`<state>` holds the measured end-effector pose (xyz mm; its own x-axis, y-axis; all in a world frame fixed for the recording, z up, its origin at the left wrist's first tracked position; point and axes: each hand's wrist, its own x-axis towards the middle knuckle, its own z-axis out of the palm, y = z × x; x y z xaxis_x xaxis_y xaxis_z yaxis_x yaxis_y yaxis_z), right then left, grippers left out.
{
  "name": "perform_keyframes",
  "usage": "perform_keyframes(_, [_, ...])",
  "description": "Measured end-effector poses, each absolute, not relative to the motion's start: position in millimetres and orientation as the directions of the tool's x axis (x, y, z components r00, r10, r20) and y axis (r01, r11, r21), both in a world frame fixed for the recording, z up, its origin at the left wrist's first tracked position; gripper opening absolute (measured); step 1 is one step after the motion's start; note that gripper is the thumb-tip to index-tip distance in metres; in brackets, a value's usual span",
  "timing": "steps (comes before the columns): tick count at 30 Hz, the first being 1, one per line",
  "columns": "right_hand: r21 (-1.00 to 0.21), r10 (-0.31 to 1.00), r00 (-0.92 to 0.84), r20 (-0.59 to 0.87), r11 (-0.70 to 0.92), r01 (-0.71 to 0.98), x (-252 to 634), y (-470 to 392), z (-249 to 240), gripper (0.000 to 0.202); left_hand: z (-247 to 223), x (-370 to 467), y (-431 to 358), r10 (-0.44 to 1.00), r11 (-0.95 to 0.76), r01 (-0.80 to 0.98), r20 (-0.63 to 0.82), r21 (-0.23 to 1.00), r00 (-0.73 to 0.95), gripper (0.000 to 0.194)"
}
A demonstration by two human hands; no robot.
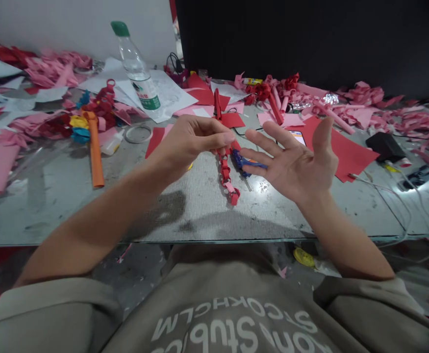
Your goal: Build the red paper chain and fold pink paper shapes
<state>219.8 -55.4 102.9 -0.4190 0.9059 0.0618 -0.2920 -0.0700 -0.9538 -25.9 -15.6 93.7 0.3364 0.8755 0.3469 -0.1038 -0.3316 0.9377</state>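
Note:
My left hand point(207, 137) is over the middle of the table, thumb and fingertips pinched together. A chain of small red paper links point(225, 169), with a pink piece near its lower end, hangs from those fingertips. My right hand point(291, 162) is open to its right, palm turned up and fingers spread, with nothing in it. Partly hidden behind the right fingers is a dark blue tool point(239, 161) whose kind I cannot make out. Beyond the left hand stands a folded red paper piece point(217, 105).
A clear bottle with a green cap point(138, 71) stands at the back left. An orange paper tube point(94, 152) and a tape roll point(138, 133) lie left. Red paper sheets point(341, 152), a black box point(385, 146) and white cables point(398, 191) lie right. Pink paper scraps point(368, 108) line the back.

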Motion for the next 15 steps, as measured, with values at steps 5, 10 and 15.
perform_keyframes(5, [-0.959, 0.928, -0.368, 0.048, -0.060, -0.276, 222.7, -52.1, 103.9, 0.075, 93.3, -28.1, -16.8, 0.892, -0.316, -0.099, 0.331, 0.944, 0.309, 0.014])
perform_keyframes(10, [-0.973, 0.963, -0.270, 0.006, -0.057, -0.226, 223.6, -52.2, 108.3, 0.076, 97.6, -31.3, -21.6, 0.898, -0.319, -0.115, 0.339, 0.941, 0.282, 0.011])
perform_keyframes(15, [-0.969, 0.971, -0.237, 0.028, -0.032, -0.244, 222.3, -54.1, 108.9, 0.071, 98.4, -33.3, -23.3, 0.905, -0.327, -0.101, 0.342, 0.940, 0.254, 0.011])
